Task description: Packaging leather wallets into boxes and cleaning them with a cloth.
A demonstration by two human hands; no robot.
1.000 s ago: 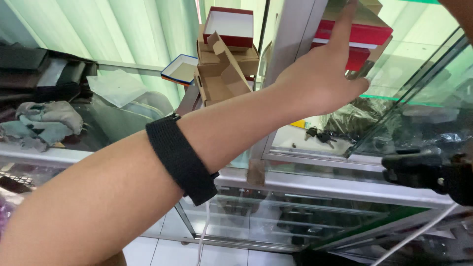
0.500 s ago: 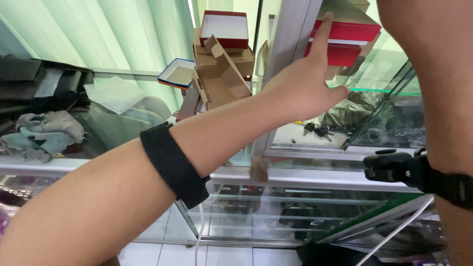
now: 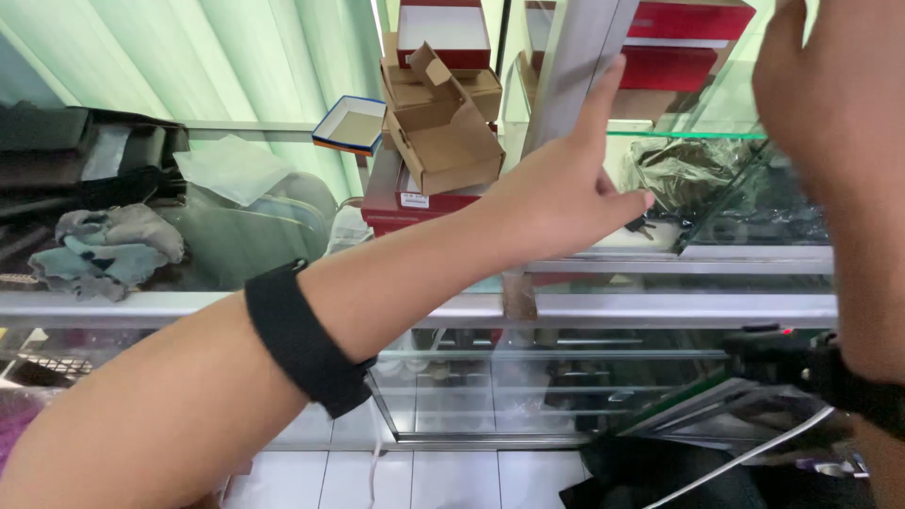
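My left hand reaches across from the lower left, fingers apart and empty. Its index finger points up along the grey aluminium post of a glass display case and seems to touch it. A black band wraps that forearm. My right hand is raised close to the camera at the upper right, blurred, its back towards me and its fingertips cut off by the frame. It is near a stack of red boxes. A black device is strapped at its wrist.
Brown cardboard boxes lie piled on flat red boxes behind the post, with a blue-rimmed lid to their left. A crumpled dark bag sits on the glass shelf. Grey cloth lies at the left. The counter's metal rail runs across; white tiles lie below.
My right forearm and hand have come into view at the right and risen to the upper corner. My left fingertip now lies on the post rather than by the red boxes.
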